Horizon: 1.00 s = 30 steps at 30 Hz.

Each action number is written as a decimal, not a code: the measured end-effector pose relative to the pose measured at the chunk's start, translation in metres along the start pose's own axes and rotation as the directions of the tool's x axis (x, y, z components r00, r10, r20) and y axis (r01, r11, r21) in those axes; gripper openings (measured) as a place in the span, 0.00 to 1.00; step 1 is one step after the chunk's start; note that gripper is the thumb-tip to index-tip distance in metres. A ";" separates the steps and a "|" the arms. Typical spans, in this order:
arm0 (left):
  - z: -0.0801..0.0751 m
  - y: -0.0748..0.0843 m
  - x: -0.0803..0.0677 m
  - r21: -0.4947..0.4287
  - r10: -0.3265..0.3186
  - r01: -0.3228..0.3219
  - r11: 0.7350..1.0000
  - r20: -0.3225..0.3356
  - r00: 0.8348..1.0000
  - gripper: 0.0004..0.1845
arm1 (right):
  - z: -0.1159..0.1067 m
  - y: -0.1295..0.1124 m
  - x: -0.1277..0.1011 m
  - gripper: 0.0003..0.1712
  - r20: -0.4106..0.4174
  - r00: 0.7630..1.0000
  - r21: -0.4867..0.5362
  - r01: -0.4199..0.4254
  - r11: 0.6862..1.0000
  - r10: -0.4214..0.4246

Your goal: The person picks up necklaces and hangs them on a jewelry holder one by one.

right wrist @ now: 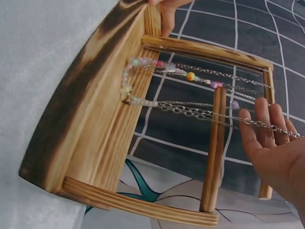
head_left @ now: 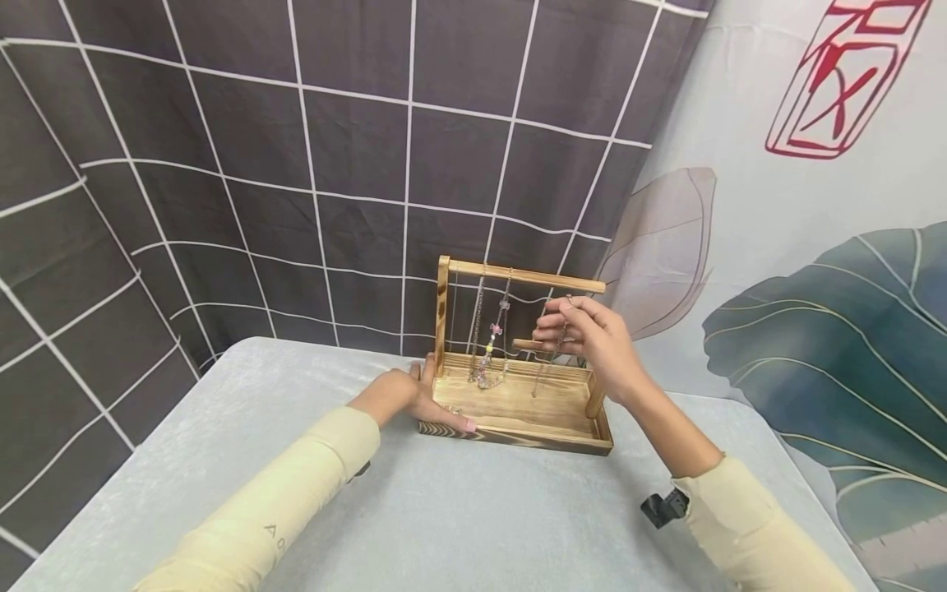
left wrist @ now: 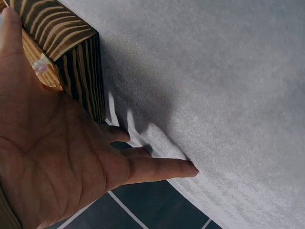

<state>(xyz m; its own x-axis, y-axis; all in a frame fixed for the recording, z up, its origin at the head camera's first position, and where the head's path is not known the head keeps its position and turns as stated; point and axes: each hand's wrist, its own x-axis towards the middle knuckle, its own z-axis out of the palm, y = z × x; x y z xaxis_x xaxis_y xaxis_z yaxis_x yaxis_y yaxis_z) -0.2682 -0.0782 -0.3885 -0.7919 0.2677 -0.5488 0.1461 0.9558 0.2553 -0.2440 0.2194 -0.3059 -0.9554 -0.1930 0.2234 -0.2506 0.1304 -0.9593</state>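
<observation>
A wooden jewelry stand (head_left: pixel 533 441) has a shallow tray base, a long upper bar (head_left: pixel 533 275) and a shorter lower bar (right wrist: pixel 217 148). My left hand (head_left: pixel 403 395) grips its left end, thumb over the front wall; in the left wrist view several fingers stretch straight past the tray corner. Silver chain necklaces with colored beads (right wrist: pixel 190 76) hang from the upper bar, their lower ends near the tray floor. High on the right side, my right hand (head_left: pixel 592 329) pinches a silver chain necklace (right wrist: pixel 259 123), which dangles toward the tray.
Small iridescent beads (left wrist: pixel 40 65) lie inside the tray's left end. Pale cloth covers the table (head_left: pixel 473 518). Behind hangs a dark curtain with a white grid (head_left: pixel 355 148), and to the right a pale printed hanging (head_left: pixel 740 99).
</observation>
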 end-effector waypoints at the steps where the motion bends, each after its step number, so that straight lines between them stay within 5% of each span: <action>1: 0.000 0.000 0.000 -0.002 -0.001 0.001 1.000 0.002 1.000 0.84 | -0.001 -0.002 0.000 0.26 -0.004 1.000 0.007 -0.004 1.000 0.004; 19: -0.003 -0.002 0.000 -0.027 0.014 -0.014 1.000 0.005 1.000 0.83 | -0.008 -0.023 0.006 0.26 -0.115 0.992 -0.044 0.053 0.998 -0.058; 30: 0.000 -0.001 -0.002 -0.032 0.009 -0.009 0.999 -0.002 1.000 0.85 | -0.016 -0.027 0.012 0.20 -0.266 0.950 -0.039 0.159 0.987 -0.163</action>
<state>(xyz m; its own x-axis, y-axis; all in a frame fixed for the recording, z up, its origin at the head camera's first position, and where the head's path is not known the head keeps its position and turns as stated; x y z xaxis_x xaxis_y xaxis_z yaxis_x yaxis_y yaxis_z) -0.2671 -0.0796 -0.3877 -0.7916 0.2760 -0.5451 0.1343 0.9489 0.2855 -0.2513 0.2296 -0.2740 -0.9082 0.0543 0.4149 -0.4050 0.1355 -0.9042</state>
